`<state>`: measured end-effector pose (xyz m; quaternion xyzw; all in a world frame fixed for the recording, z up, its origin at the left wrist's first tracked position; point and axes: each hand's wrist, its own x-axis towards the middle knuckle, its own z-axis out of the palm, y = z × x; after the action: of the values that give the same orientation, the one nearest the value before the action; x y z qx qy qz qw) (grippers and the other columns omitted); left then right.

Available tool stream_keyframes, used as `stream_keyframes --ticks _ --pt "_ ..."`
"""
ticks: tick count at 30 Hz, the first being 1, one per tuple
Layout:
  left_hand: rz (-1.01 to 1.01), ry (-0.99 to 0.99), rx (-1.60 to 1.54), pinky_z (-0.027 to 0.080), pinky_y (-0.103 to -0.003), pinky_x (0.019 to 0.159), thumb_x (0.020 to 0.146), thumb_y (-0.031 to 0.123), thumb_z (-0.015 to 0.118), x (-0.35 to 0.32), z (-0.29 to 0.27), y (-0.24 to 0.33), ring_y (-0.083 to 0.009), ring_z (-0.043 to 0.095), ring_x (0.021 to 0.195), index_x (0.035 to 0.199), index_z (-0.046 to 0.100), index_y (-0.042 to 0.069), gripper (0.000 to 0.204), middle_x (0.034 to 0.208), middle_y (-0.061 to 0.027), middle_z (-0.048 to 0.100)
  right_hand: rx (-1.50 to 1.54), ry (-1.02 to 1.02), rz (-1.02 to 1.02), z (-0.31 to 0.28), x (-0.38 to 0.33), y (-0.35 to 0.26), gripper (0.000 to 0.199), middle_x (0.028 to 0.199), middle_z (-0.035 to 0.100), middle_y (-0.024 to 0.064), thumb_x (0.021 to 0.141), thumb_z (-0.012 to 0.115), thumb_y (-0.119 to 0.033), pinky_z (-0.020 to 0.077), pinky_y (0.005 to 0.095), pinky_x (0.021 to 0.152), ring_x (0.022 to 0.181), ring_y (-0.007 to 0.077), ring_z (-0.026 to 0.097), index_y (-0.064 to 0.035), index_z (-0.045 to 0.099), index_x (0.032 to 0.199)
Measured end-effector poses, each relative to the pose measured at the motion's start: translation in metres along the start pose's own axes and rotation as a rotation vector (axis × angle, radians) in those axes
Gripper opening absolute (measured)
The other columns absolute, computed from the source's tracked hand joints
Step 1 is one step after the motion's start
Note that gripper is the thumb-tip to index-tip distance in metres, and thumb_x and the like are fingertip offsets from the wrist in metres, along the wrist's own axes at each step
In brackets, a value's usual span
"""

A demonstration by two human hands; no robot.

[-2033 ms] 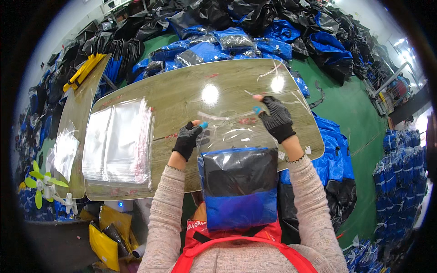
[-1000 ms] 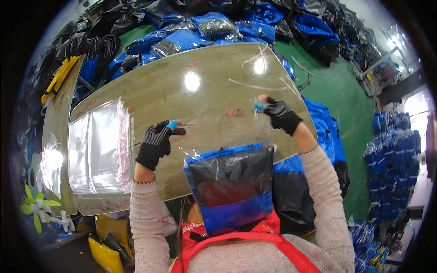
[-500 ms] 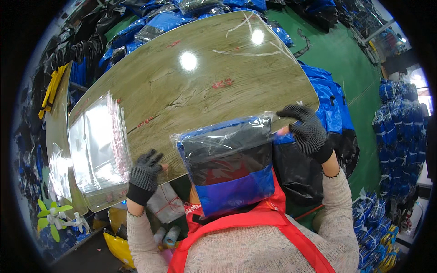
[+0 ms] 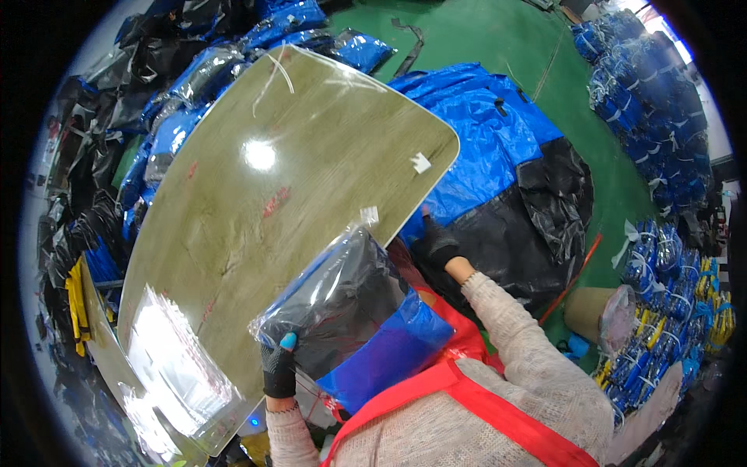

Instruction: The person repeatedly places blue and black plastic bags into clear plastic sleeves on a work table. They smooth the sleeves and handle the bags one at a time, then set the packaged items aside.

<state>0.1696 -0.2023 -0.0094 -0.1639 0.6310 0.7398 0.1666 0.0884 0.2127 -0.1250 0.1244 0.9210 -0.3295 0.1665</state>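
A clear plastic bag with folded black and blue material in it, the packed bag (image 4: 350,311), lies tilted across the table's near edge and my lap. My left hand (image 4: 278,366), in a dark knit glove with a bright blue thumb tip, grips its left edge with the thumb on top. My right hand (image 4: 437,243), gloved in black, is low beside the table's right edge, against the blue and black sheet material (image 4: 498,187) heaped there. Most of its fingers are hard to make out against the dark material.
The wood-patterned table (image 4: 233,202) carries a stack of clear plastic bags (image 4: 179,366) at its left and small white paper pieces (image 4: 421,163) near its right corner. Wrapped blue bundles (image 4: 646,117) stand at the right on the green floor (image 4: 475,39). More packed bags surround the far side.
My view has turned right. My left hand has come onto the packed bag's left edge. The right hand has moved from the bag's upper right corner to the heaped material beside the table.
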Motion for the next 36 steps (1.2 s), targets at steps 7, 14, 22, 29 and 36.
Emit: stream_keyframes --ticks 7,14,22,29,36 --pt "0.398 0.505 -0.047 0.035 -0.034 0.107 0.095 0.027 0.058 0.113 -0.046 0.183 -0.0242 0.047 0.126 0.143 0.036 0.002 0.059 0.141 -0.0158 0.045 -0.085 0.103 -0.606 0.06 0.1 0.011 0.053 0.114 0.062 0.0247 0.092 0.049 -0.046 0.0471 0.046 0.092 0.108 0.0422 0.057 -0.0027 0.057 0.122" --pt "0.312 0.042 -0.203 0.045 -0.045 0.101 0.097 0.036 0.051 0.107 -0.027 0.176 -0.0325 0.055 0.117 0.136 0.041 0.002 0.053 0.13 -0.0217 0.053 0.326 0.386 -0.084 -0.1 0.124 0.049 0.039 0.107 0.063 0.0162 0.094 0.05 -0.036 0.0496 0.0393 0.087 0.099 0.0293 0.06 -0.0043 0.06 0.115" --pt "0.035 -0.153 -0.258 0.045 -0.047 0.1 0.094 0.057 0.044 0.077 -0.039 0.122 -0.0346 0.056 0.114 0.136 0.04 0.003 0.069 0.128 -0.0226 0.054 1.007 -0.141 -0.69 -0.184 0.016 -0.059 0.024 0.112 0.064 0.01 0.098 0.048 -0.015 0.0487 0.0346 0.09 0.098 0.0197 0.061 -0.0047 0.059 0.117" --pt "0.142 -0.158 0.008 0.047 -0.042 0.097 0.09 0.048 0.058 0.066 -0.089 0.228 -0.0287 0.058 0.111 0.135 0.045 0.002 0.065 0.124 -0.018 0.058 0.191 -1.221 -1.511 0.027 -0.185 -0.207 0.049 0.138 0.049 0.0203 0.092 0.05 -0.04 0.0215 0.0663 0.107 0.127 0.0358 0.047 -0.0053 0.058 0.125" --pt "0.173 -0.045 0.415 0.049 -0.04 0.093 0.088 0.039 0.064 -0.004 -0.138 0.281 -0.0273 0.06 0.107 0.133 0.048 0.002 0.061 0.121 -0.0168 0.061 0.007 -1.589 -1.255 0.14 -0.251 -0.214 0.042 0.119 0.059 0.0199 0.089 0.053 -0.039 0.0412 0.0555 0.09 0.108 0.0363 0.057 -0.0074 0.063 0.114"
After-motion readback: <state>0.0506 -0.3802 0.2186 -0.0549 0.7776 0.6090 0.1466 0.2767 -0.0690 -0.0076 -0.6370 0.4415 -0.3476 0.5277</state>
